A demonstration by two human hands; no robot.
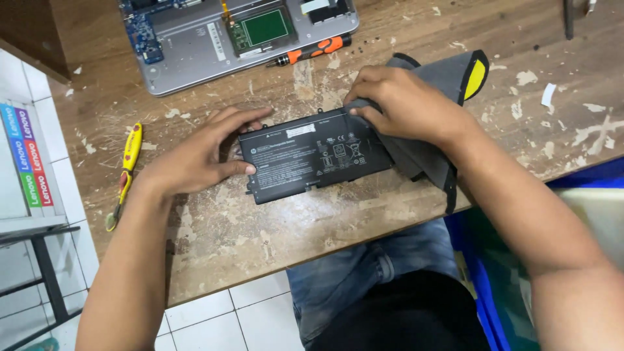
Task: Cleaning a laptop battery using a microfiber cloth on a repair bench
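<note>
Black and flat, the laptop battery (pixel 312 156) is lying on the worn wooden table (pixel 273 227), just in front of the person's lap, with its labelled face turned up. The left hand (pixel 201 156) is resting against the battery's left end, its fingers spread apart and curving around the top left corner while the thumb is pressing the near left edge; it is steadying the pack rather than closing round it. The right hand (pixel 406 104) is lying over the battery's right end, fingers bent and bunched on a grey cloth (pixel 422 156), pinning that cloth down onto the battery's top right corner. The cloth is trailing off to the right and over the table edge, and a black-edged yellow patch (pixel 476 78) is showing at its far corner. Beyond the battery, an opened silver laptop base (pixel 195 52) is sitting with its circuit boards exposed, and an orange and black screwdriver (pixel 312 51) is lying just beside it. Well to the left, a yellow-handled tool (pixel 127 169) is lying on the table.
</note>
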